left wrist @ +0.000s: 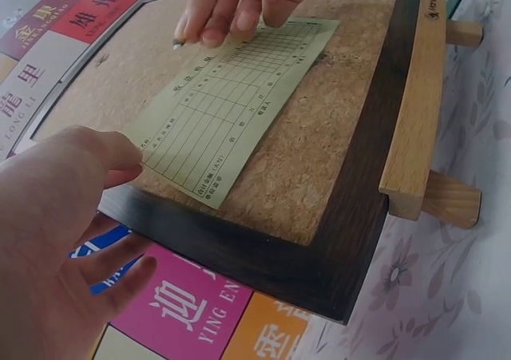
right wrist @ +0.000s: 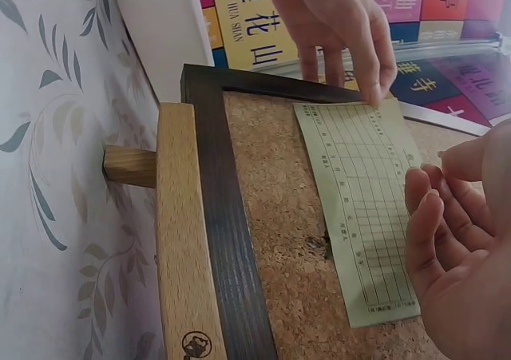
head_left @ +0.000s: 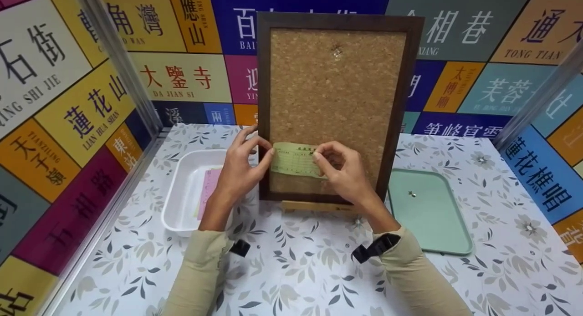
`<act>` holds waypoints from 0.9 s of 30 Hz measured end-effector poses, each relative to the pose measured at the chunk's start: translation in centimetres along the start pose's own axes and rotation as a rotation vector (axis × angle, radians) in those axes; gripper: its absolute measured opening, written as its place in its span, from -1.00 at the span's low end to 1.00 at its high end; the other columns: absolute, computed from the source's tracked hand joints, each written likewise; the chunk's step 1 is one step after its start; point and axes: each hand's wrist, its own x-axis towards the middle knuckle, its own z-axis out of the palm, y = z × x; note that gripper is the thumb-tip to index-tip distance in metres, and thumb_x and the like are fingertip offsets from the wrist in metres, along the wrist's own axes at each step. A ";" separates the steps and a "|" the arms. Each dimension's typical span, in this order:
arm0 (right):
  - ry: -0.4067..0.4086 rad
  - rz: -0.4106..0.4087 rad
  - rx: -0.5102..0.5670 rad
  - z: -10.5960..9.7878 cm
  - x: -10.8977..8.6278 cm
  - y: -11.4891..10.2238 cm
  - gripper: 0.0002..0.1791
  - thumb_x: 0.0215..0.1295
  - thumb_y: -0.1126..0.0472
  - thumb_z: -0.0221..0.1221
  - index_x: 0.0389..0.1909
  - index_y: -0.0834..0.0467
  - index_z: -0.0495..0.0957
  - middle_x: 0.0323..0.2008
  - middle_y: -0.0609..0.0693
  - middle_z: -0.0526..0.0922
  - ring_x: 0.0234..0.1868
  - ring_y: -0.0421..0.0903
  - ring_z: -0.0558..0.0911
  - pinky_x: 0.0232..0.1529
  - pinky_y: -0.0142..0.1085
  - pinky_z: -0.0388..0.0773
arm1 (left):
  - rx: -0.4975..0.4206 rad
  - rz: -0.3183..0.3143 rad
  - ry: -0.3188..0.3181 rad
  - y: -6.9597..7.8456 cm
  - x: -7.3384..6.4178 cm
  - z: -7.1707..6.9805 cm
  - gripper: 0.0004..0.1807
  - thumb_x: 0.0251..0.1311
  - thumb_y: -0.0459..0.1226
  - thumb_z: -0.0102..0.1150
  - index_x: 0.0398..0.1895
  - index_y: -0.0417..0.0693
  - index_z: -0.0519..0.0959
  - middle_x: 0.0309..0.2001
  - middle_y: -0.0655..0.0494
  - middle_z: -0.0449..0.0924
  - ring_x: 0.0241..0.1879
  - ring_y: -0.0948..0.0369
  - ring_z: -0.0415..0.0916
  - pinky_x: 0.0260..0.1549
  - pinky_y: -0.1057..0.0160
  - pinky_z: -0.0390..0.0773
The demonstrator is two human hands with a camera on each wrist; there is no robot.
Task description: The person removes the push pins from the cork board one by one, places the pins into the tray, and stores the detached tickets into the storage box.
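A green printed receipt slip [head_left: 294, 160] lies against the lower part of a cork board [head_left: 334, 97] in a dark wooden frame. My left hand [head_left: 243, 163] pinches the slip's left edge between thumb and index finger, its other fingers beyond the frame's side. At the slip's right part is my right hand [head_left: 344, 172], thumb and index finger pinched together with the other fingers curled. A tiny pin [left wrist: 178, 44] shows at those fingertips in the left wrist view; its tip is too small to make out. Whether it touches the slip I cannot tell.
A white plastic bin [head_left: 175, 197] at left holds pink paper [head_left: 208, 188]. At right lies a green tray [head_left: 437, 229] with small metallic pieces [head_left: 412, 194]. A wooden stand [head_left: 314, 206] supports the board. A shiny mark [head_left: 337, 51] shows near the board's top.
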 end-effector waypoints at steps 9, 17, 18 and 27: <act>0.003 0.042 0.053 -1.3 -0.8 -0.5 -0.79 0.60 0.25 0.24 -0.06 0.37 0.65 -0.26 0.48 0.63 -0.44 0.30 0.62 -0.56 -0.20 0.60 | -0.009 0.028 0.038 -0.5 0.3 -0.6 -0.86 0.45 -0.14 0.36 -0.20 0.01 0.70 0.42 -0.01 0.58 0.46 0.08 0.48 0.10 0.04 0.73; 0.034 0.084 0.088 -2.3 -1.3 -0.9 -0.82 0.60 0.24 0.24 -0.11 0.33 0.64 -0.26 0.48 0.62 -0.47 0.08 0.64 -0.61 -0.30 0.51 | -0.025 -0.015 0.047 -0.9 0.4 -1.2 -0.88 0.45 -0.14 0.36 -0.19 0.04 0.69 0.30 0.09 0.67 0.34 0.13 0.59 0.11 0.05 0.74; 0.036 0.085 0.094 -2.4 -1.3 -1.0 -0.82 0.60 0.25 0.23 -0.11 0.33 0.64 -0.26 0.48 0.62 -0.48 0.06 0.64 -0.61 -0.31 0.50 | -0.029 -0.013 0.049 -0.9 0.4 -1.3 -0.88 0.45 -0.15 0.36 -0.19 0.03 0.69 0.28 0.09 0.68 0.32 0.14 0.60 0.10 0.05 0.74; 0.061 0.074 0.109 -3.9 -2.1 -1.0 -0.80 0.60 0.27 0.22 -0.13 0.38 0.62 -0.30 0.42 0.64 -0.49 0.12 0.63 -0.64 -0.33 0.46 | -0.084 -0.018 0.081 -2.0 0.5 -2.1 -0.90 0.45 -0.20 0.37 -0.17 -0.04 0.71 0.03 0.08 0.79 0.04 0.20 0.72 0.02 0.02 0.76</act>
